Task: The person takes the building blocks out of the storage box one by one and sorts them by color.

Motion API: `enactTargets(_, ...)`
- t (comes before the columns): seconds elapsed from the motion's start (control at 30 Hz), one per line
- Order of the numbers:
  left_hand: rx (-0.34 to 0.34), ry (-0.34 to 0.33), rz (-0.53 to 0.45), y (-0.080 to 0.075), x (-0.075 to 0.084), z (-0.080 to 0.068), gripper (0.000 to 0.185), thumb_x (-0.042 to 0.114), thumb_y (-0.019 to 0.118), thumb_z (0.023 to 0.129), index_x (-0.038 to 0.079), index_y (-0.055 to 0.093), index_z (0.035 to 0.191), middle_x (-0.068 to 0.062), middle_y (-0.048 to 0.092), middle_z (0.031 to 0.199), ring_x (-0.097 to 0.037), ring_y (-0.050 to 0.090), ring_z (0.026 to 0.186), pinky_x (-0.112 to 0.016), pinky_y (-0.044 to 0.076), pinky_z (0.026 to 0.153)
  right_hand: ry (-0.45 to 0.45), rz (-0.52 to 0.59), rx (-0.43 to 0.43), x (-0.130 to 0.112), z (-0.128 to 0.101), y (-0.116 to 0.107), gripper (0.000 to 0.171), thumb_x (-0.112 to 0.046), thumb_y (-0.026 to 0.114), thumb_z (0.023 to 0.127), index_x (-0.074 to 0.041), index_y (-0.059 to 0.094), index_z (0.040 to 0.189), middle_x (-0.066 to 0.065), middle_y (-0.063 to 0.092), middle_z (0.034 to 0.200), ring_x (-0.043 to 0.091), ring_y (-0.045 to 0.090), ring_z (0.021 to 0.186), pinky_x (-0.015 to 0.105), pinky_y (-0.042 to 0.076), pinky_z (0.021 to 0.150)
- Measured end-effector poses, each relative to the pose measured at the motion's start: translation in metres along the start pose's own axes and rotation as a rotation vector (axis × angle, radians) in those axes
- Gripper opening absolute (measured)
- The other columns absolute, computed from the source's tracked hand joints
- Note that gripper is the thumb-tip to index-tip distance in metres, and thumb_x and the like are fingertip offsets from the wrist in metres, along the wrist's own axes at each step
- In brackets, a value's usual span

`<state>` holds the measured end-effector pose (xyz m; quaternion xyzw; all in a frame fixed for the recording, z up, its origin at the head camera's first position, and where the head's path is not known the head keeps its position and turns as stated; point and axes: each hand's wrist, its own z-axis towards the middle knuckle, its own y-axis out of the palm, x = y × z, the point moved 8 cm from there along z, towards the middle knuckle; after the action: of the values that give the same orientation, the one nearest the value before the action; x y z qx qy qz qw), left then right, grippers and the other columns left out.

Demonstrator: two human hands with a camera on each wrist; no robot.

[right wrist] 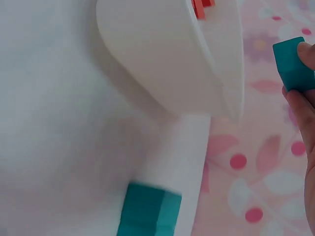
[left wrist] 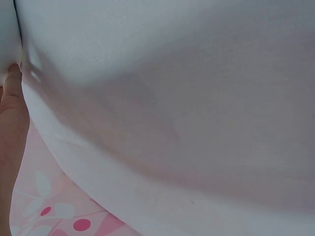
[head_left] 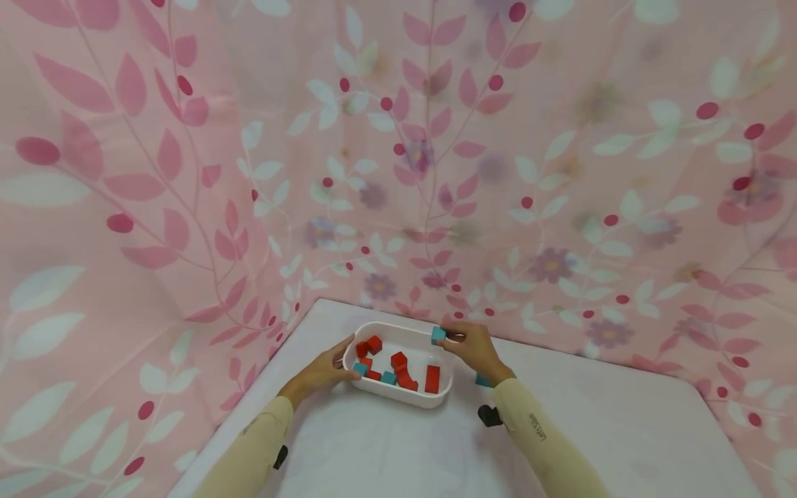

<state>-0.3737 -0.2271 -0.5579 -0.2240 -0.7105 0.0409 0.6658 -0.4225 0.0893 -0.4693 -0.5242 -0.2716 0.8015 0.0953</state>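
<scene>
A white tub [head_left: 398,397] holds several red blocks [head_left: 432,379] and a couple of teal blocks [head_left: 389,377]. My left hand [head_left: 320,370] grips the tub's left end, thumb over the rim near a teal block in the corner. In the left wrist view only part of that hand [left wrist: 12,113] shows against the tub's edge. Over the tub's back right rim, my right hand [head_left: 470,346] pinches a teal block [right wrist: 294,64] between thumb and fingers. Another teal block [right wrist: 147,211] lies on the table to the right of the tub, partly hidden by the right forearm in the head view.
The white table [head_left: 373,449] carries the tub near its back left. Pink leaf-patterned cloth [head_left: 429,173] hangs close behind and along the left side. Small black pieces [head_left: 490,416] sit by both sleeves.
</scene>
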Motion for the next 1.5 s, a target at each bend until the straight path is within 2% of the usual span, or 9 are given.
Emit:
enactTargets(0.3,0.017,-0.045,-0.002,-0.001,-0.003,-0.001,0.091,0.027,0.078,0.085,0.029,0.022,0.157,-0.014,0.027,0.157,-0.040,0.035,0.138,-0.054,0.039,0.105,0.025,-0.024,0.043,0.020,-0.030,-0.061,0.040,-0.021,0.080,0.082,-0.007,0.070,0.118,0.006,0.069,0.113,0.026,0.067,0.104,0.034,0.056,0.083)
enactTargets(0.57,0.003,-0.044,-0.011,-0.002,0.000,0.002,0.093,0.029,0.079,0.083,0.029,0.022,0.157,-0.014,0.027,0.158,-0.039,0.035,0.138,-0.054,0.039,0.105,0.018,-0.057,0.119,0.051,-0.058,-0.093,0.041,-0.015,0.081,0.080,0.000,0.070,0.117,0.012,0.069,0.112,0.027,0.068,0.099,0.030,0.055,0.081)
enactTargets(0.77,0.001,-0.033,-0.033,-0.003,-0.002,0.004,0.094,0.026,0.080,0.083,0.028,0.022,0.157,-0.013,0.026,0.158,-0.038,0.036,0.138,-0.052,0.038,0.106,0.079,-0.106,0.141,0.079,-0.076,-0.100,0.040,-0.016,0.082,0.080,-0.001,0.070,0.115,0.012,0.070,0.111,0.028,0.069,0.099,0.030,0.056,0.081)
enactTargets(0.97,0.000,-0.033,-0.028,-0.001,-0.006,0.004,0.092,0.027,0.079,0.084,0.029,0.023,0.156,-0.015,0.028,0.157,-0.040,0.034,0.139,-0.054,0.038,0.105,0.086,-0.138,0.133,0.094,-0.092,-0.102,0.039,-0.012,0.080,0.081,0.000,0.068,0.116,0.013,0.070,0.111,0.030,0.068,0.100,0.034,0.055,0.083)
enactTargets(1.17,-0.009,-0.026,-0.028,-0.001,-0.005,0.002,0.092,0.027,0.078,0.084,0.028,0.021,0.157,-0.016,0.027,0.157,-0.041,0.035,0.138,-0.055,0.038,0.104,0.131,-0.144,0.147,0.110,-0.099,-0.105,0.036,-0.009,0.081,0.080,0.001,0.069,0.113,0.015,0.069,0.109,0.030,0.069,0.098,0.033,0.056,0.082)
enactTargets(1.33,0.003,-0.028,-0.041,-0.003,-0.005,0.002,0.092,0.026,0.079,0.084,0.027,0.022,0.157,-0.016,0.026,0.158,-0.039,0.036,0.138,-0.055,0.037,0.105,0.180,-0.143,0.115,0.122,-0.102,-0.100,0.037,-0.012,0.080,0.081,0.001,0.069,0.114,0.018,0.068,0.111,0.030,0.068,0.099,0.034,0.056,0.082)
enactTargets(1.5,0.008,-0.042,-0.041,-0.001,-0.006,0.002,0.092,0.026,0.079,0.084,0.029,0.022,0.156,-0.013,0.025,0.158,-0.038,0.035,0.139,-0.054,0.038,0.106,0.203,-0.125,0.127,0.128,-0.104,-0.095,0.037,-0.011,0.081,0.079,0.001,0.070,0.113,0.018,0.069,0.110,0.030,0.069,0.098,0.035,0.056,0.081)
